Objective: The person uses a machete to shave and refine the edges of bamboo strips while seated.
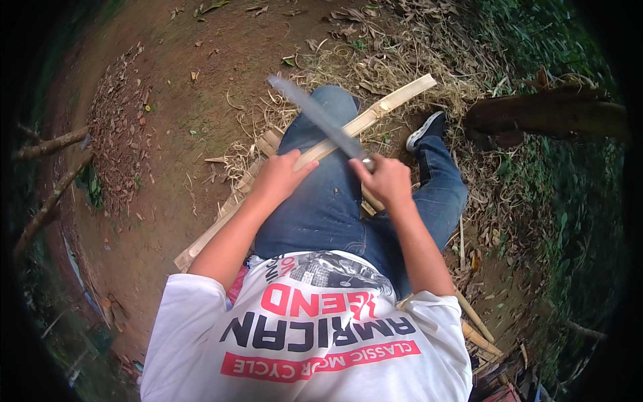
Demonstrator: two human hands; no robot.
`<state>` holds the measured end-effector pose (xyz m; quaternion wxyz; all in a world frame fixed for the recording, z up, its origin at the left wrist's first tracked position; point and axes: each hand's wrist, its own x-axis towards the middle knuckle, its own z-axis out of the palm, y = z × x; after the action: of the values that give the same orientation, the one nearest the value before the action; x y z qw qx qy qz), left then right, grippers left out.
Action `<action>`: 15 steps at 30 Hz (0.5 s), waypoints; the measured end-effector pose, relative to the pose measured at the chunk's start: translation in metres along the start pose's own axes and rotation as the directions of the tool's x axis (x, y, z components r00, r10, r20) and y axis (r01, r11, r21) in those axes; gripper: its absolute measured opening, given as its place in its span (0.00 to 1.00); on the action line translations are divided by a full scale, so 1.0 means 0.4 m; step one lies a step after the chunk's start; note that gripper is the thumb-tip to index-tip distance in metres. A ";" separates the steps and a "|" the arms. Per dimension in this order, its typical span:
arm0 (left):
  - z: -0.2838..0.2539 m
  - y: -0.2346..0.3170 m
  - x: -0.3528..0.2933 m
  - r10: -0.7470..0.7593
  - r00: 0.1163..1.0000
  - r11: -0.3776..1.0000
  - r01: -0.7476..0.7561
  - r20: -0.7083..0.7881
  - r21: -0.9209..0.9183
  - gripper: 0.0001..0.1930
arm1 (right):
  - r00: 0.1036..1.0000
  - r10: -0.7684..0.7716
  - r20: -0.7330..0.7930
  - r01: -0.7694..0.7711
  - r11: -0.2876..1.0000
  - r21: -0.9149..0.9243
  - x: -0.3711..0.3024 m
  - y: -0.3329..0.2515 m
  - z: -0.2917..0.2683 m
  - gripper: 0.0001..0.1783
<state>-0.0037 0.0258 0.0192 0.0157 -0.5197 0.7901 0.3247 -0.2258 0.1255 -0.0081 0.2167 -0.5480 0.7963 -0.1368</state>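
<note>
Across my raised thigh lies a split bamboo strip [365, 120], pale on its inner face, with a node near its far end. My left hand [278, 177] is closed round the near part of the strip, its thumb along the edge. In my right hand [385, 177] is the handle of a long knife [315, 114], mostly hidden by the fingers. The blade points up and to the left and crosses over the strip. It is slightly blurred, and I cannot tell whether it touches the bamboo.
Under my legs run more bamboo pieces [214, 238], and several poles [479, 338] lie at the lower right. Curly shavings [321, 57] cover the ground ahead. A thick log [546, 117] stands out at the right; branches [50, 144] are at the left.
</note>
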 end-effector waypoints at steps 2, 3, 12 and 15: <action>-0.002 -0.024 -0.014 0.011 1.000 1.000 -0.011 -0.009 -0.019 0.25 | 0.991 -0.074 0.109 0.086 0.990 -0.110 0.002 -0.032 -0.001 0.36; -0.007 -0.039 -0.016 0.014 1.000 0.999 -0.013 0.005 -0.050 0.25 | 0.995 -0.065 0.071 0.073 0.990 -0.120 0.019 0.008 0.009 0.38; -0.002 -0.005 0.015 0.052 0.999 0.997 -0.051 0.012 -0.057 0.26 | 0.990 0.140 -0.014 -0.140 0.990 -0.014 0.033 0.053 -0.024 0.38; 0.005 -0.027 0.008 0.084 0.996 0.995 -0.085 -0.010 -0.050 0.26 | 0.992 -0.001 0.126 0.012 0.996 -0.092 0.021 -0.017 -0.004 0.38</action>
<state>0.0032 0.0217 0.0110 -0.0142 -0.4872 0.8029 0.3430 -0.2238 0.1152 -0.0052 0.2404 -0.5676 0.7847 -0.0656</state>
